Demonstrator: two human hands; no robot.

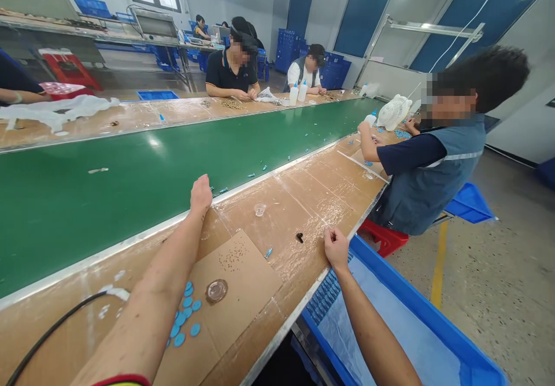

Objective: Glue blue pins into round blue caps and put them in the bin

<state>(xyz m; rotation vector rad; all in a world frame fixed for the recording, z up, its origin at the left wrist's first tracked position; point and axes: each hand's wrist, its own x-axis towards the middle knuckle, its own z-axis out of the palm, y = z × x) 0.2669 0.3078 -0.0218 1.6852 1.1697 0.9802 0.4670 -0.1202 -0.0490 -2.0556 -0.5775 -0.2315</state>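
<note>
At the near edge of the green conveyor belt, my left hand (202, 194) is curled, its fingertips mostly hidden. Small blue parts (223, 190) lie on the belt right beside it. My right hand (336, 248) is closed in a loose fist above the table's front edge; whether anything is inside cannot be seen. To its left lies a small dark piece (299, 237), and farther left a small blue part (269, 253). Below my left forearm a cardboard sheet (254, 279) carries blue discs (195, 330), a small round glass dish (217, 290) and scattered tiny brown bits (233, 255).
A blue bin (403, 311) with rows of blue pieces stands below my right forearm. A black cable (56, 319) crosses the table at left. A co-worker (433, 160) sits at the right; others work across the belt (143, 172). A clear little cup (259, 210) stands on the table.
</note>
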